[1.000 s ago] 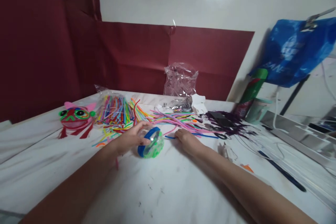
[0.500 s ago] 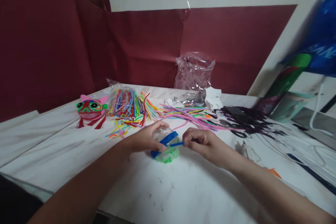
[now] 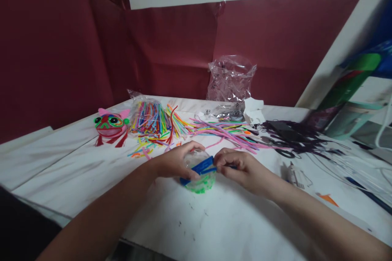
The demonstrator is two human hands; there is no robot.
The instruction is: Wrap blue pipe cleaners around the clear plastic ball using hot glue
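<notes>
My left hand (image 3: 177,162) is wrapped round a clear, rounded plastic piece (image 3: 195,157) low over the white tabletop, thumb in front and fingers behind. Bright green fuzzy patches (image 3: 203,185) cover its lower part, and a wide blue band (image 3: 201,166) slants across its middle. Between the thumb and fingertips of my right hand (image 3: 239,166) is a thin blue pipe cleaner (image 3: 209,170), lying against the piece just below the band. Its short end shows past my fingers. The far side of the plastic piece is hidden.
A pink mask-like figure (image 3: 110,130) with red tassels stands at left. Behind my hands lie a bag of coloured pipe cleaners (image 3: 150,117) and loose pink ones (image 3: 235,140). To the right are black scissors (image 3: 285,153), a white glue bottle (image 3: 295,175) and dark purple strands (image 3: 306,140).
The view has shifted slightly, so most things sit a little differently in frame. My right fingers have come closer to the blue band, and the blue pipe cleaner lies nearer the plastic piece.
</notes>
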